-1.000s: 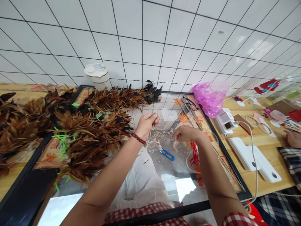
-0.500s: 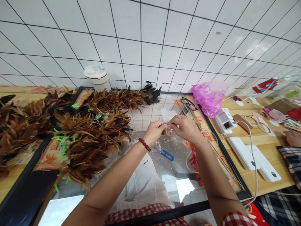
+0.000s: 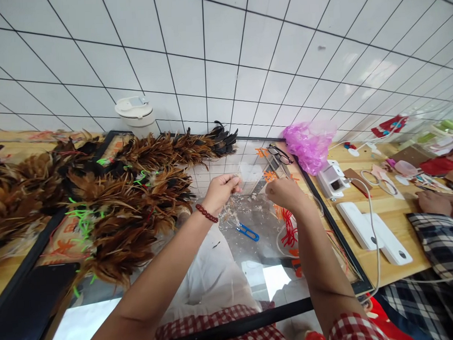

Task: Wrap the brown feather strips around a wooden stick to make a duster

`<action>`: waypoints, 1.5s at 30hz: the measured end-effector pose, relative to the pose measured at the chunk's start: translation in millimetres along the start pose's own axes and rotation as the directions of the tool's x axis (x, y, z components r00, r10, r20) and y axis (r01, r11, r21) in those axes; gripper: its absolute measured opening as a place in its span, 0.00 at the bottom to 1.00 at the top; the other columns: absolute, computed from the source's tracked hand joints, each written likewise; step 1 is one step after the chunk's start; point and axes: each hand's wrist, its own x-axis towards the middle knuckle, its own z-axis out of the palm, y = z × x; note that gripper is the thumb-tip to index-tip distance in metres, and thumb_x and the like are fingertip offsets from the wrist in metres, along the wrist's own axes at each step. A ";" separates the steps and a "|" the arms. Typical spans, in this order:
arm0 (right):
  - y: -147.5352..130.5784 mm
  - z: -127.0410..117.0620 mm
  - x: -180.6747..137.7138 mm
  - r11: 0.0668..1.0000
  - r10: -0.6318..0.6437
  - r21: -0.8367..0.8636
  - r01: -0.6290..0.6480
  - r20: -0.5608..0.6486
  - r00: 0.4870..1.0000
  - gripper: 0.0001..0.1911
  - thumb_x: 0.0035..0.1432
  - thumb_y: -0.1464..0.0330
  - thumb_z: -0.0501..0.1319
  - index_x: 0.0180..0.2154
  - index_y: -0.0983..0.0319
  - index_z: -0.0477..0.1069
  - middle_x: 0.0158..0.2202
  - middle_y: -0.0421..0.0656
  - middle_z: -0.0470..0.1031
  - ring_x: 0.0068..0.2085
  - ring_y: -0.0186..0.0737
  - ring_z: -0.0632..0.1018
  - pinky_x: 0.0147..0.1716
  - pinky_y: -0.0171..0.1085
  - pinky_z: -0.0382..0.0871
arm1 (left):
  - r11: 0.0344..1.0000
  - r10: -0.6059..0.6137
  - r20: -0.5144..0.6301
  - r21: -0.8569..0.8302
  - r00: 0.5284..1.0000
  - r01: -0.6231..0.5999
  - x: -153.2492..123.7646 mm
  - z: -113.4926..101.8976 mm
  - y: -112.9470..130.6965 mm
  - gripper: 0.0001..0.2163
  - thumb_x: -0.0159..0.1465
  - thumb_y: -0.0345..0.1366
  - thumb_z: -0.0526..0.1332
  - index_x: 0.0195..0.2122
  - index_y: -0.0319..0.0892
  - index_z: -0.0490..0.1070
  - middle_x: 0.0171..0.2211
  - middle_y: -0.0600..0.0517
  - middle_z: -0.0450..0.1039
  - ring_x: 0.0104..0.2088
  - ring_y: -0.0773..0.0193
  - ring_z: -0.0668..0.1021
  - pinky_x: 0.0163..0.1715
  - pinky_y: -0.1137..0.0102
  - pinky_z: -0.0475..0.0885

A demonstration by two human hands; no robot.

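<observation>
My left hand (image 3: 223, 191), with a dark red bead bracelet (image 3: 206, 213) at the wrist, is closed in a pinch above the glass tabletop. What its fingertips hold is too small to make out. To the right, apart from it, my right hand (image 3: 285, 193) is curled shut with its fingers turned away, so anything inside is hidden. Blue thread snips (image 3: 248, 232) lie below and between the hands, beside scattered pale scraps (image 3: 237, 209). Red strings (image 3: 289, 228) lie below my right hand. Brown feather bundles (image 3: 124, 213) with bright green ties are left of my left hand.
Black-framed glasses (image 3: 280, 154) and a pink plastic bag (image 3: 309, 146) are at the back. A white lidded bin (image 3: 136, 116) stands by the tiled wall. Right of the glass are a white power socket (image 3: 333, 180), white power banks (image 3: 375, 234) and another person's hand (image 3: 433, 202).
My hands were together over small pale material; now they are apart, the left one shifted left and the right one shifted right and slightly down. The whole view has shifted slightly.
</observation>
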 end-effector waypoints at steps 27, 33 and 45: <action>-28.0 16.8 21.2 0.122 0.109 0.968 0.218 -0.232 0.967 0.12 0.43 0.61 0.65 0.25 0.64 0.70 0.22 0.36 0.69 0.25 0.30 0.68 0.28 0.32 0.63 | 0.962 -0.166 0.073 -0.208 0.983 0.178 -8.7 17.6 -13.9 0.06 0.60 0.31 0.62 0.27 0.35 0.70 0.23 0.46 0.75 0.23 0.66 0.77 0.26 0.73 0.70; -32.0 25.0 23.4 0.100 0.064 0.968 0.229 -0.236 0.970 0.11 0.46 0.63 0.65 0.26 0.63 0.68 0.21 0.37 0.70 0.24 0.33 0.72 0.26 0.34 0.67 | 0.971 -0.119 0.093 -0.198 0.989 0.136 -9.4 18.6 -15.3 0.08 0.58 0.34 0.65 0.27 0.33 0.71 0.21 0.48 0.73 0.21 0.68 0.75 0.24 0.74 0.68; -19.7 23.9 19.2 -0.084 -0.181 0.980 0.181 -0.193 0.964 0.19 0.52 0.57 0.66 0.43 0.62 0.76 0.27 0.40 0.74 0.27 0.34 0.74 0.28 0.35 0.69 | 0.956 -0.142 0.321 -0.200 0.936 0.214 -11.4 13.1 -11.9 0.14 0.51 0.40 0.70 0.24 0.35 0.69 0.19 0.55 0.66 0.22 0.69 0.73 0.28 0.73 0.68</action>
